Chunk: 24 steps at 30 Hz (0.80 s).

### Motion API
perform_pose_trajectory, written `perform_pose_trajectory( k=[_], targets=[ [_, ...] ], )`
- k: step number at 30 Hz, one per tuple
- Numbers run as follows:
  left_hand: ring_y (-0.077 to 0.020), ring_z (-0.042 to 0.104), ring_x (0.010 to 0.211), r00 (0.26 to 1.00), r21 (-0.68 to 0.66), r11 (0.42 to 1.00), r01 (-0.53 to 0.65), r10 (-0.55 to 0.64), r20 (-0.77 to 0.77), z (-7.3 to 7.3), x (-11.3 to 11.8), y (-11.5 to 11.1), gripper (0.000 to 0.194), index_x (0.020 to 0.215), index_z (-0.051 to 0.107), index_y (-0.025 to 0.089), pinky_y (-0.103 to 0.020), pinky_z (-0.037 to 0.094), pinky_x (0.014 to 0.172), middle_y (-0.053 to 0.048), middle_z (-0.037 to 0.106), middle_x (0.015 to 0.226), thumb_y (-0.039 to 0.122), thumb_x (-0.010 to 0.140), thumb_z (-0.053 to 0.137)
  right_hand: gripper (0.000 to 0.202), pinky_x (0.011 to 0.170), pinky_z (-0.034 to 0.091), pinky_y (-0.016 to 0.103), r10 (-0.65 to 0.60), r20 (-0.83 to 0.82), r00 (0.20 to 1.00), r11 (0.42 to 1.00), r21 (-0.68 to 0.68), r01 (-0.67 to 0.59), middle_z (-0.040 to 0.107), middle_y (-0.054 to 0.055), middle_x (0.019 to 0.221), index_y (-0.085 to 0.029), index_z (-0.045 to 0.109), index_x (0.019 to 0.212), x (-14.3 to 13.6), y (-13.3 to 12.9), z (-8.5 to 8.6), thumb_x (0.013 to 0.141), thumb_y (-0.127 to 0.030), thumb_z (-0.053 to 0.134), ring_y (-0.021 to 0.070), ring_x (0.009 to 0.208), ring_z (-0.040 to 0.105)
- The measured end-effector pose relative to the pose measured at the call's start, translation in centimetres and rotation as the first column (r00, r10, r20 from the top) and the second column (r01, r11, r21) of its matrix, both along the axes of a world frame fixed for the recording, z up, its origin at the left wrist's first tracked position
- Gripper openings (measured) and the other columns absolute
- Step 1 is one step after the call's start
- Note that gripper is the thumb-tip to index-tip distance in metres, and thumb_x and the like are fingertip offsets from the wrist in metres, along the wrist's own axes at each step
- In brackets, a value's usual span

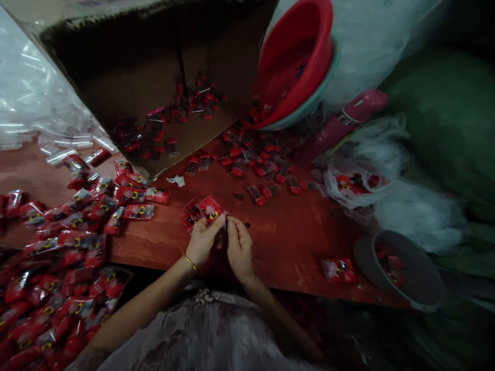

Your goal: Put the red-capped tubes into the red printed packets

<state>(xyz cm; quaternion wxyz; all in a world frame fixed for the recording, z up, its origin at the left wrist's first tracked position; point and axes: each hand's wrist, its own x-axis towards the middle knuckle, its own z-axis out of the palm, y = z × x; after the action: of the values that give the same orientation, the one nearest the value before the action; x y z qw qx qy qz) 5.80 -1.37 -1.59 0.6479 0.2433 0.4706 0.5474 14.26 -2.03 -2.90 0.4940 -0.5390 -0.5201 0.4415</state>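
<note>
My left hand (205,238), with a gold bangle at the wrist, is closed with thumb and fingers pinched on a red printed wrapper (211,208). More red and black printed wrappers (187,219) lie on the table just beyond its knuckles. My right hand (238,248) is also closed, its fingertips meeting the left thumb. Something small and dark shows between the fingertips, too small to name. Past the hands lie several small clear containers with red caps (255,195).
A cardboard box (216,131) lies open toward me, red-capped containers inside. Filled red packets (129,195) heap on the left. A red basin (327,31) leans behind, near a maroon bottle-like object (340,121). On the right are a plastic bag (332,185) and a grey bowl (365,257).
</note>
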Motion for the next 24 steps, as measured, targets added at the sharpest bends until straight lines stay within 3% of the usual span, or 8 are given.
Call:
perform_pose_trajectory(
  k=[3,7,9,15,18,20,22,24],
  targets=[
    [-0.0030,0.034,0.036,0.999,0.010,0.999,-0.048,0.048,-0.004,0.3,-0.4,0.1,0.039,0.078,0.063,0.012,-0.017,0.027,0.035,0.007,0.044,0.046,0.048,0.065,0.070,0.022,0.064,0.049,0.024,0.039,-0.041,0.998,0.999,-0.027,-0.040,0.062,0.005,0.088,-0.020,0.052,0.094,0.0,0.2,0.2,0.089,-0.038,0.039,0.0134,0.073,0.058],
    [-0.0061,0.045,0.045,0.990,-0.027,0.996,-0.085,0.087,0.107,0.7,-1.7,0.5,0.039,0.084,0.065,0.012,-0.018,0.032,0.038,0.001,0.057,0.059,0.046,0.065,0.070,0.022,0.058,0.048,0.023,0.281,-0.088,0.956,0.958,-0.034,-0.285,0.060,0.000,0.077,-0.022,0.049,0.100,0.5,0.8,0.2,0.087,-0.039,0.042,0.0106,0.059,0.057],
    [-0.0087,0.053,0.055,0.977,-0.040,0.992,-0.120,0.125,0.174,0.6,-2.1,0.6,0.037,0.081,0.065,0.013,-0.019,0.038,0.046,-0.001,0.062,0.067,0.044,0.063,0.073,0.022,0.051,0.046,0.021,0.325,-0.099,0.940,0.943,-0.038,-0.330,0.059,-0.002,0.073,-0.022,0.049,0.100,0.7,1.2,-0.2,0.085,-0.038,0.048,0.0087,0.051,0.055],
    [-0.0106,0.057,0.062,0.957,-0.072,0.992,-0.106,0.121,0.264,-0.2,-1.7,-0.3,0.034,0.076,0.063,0.013,-0.021,0.043,0.058,-0.001,0.064,0.068,0.041,0.061,0.076,0.019,0.052,0.045,0.021,0.226,0.015,0.974,0.974,0.023,-0.226,0.056,-0.004,0.065,-0.021,0.053,0.083,-0.3,2.5,-1.6,0.077,-0.038,0.058,0.0098,0.054,0.054],
    [-0.0151,0.063,0.075,0.945,-0.114,0.993,0.000,0.038,0.325,-0.3,-2.4,-0.6,0.034,0.081,0.064,0.014,-0.025,0.047,0.069,-0.006,0.068,0.078,0.045,0.067,0.070,0.022,0.055,0.045,0.023,0.149,0.236,0.960,0.980,0.097,-0.176,0.056,-0.004,0.062,-0.021,0.054,0.074,-1.1,3.1,-1.5,0.075,-0.042,0.061,0.0111,0.055,0.052],
    [-0.0180,0.065,0.084,0.937,-0.173,0.984,0.032,0.031,0.349,-0.2,-4.1,-0.7,0.033,0.084,0.064,0.014,-0.029,0.048,0.075,-0.008,0.070,0.085,0.045,0.072,0.066,0.025,0.063,0.046,0.026,0.118,0.433,0.894,0.960,0.179,-0.214,0.060,0.000,0.066,-0.021,0.058,0.079,-0.9,4.0,-1.1,0.077,-0.045,0.059,0.0141,0.062,0.055],
    [-0.0182,0.065,0.088,0.932,-0.222,0.972,-0.078,0.150,0.329,0.1,-6.8,-0.5,0.028,0.086,0.064,0.016,-0.029,0.049,0.078,-0.007,0.071,0.088,0.043,0.076,0.062,0.030,0.078,0.045,0.033,0.025,0.622,0.783,0.936,0.261,-0.237,0.065,0.008,0.085,-0.018,0.060,0.093,0.4,5.4,-0.7,0.081,-0.046,0.053,0.0204,0.081,0.058],
    [-0.0151,0.065,0.089,0.879,-0.190,0.922,-0.338,0.381,0.288,0.4,-10.3,-0.1,0.024,0.086,0.063,0.020,-0.027,0.050,0.079,-0.004,0.071,0.087,0.041,0.083,0.054,0.038,0.088,0.040,0.042,-0.125,0.754,0.645,0.941,0.296,-0.165,0.062,0.016,0.108,-0.013,0.058,0.108,2.5,7.1,-0.7,0.086,-0.042,0.046,0.0278,0.101,0.052]
  ],
)
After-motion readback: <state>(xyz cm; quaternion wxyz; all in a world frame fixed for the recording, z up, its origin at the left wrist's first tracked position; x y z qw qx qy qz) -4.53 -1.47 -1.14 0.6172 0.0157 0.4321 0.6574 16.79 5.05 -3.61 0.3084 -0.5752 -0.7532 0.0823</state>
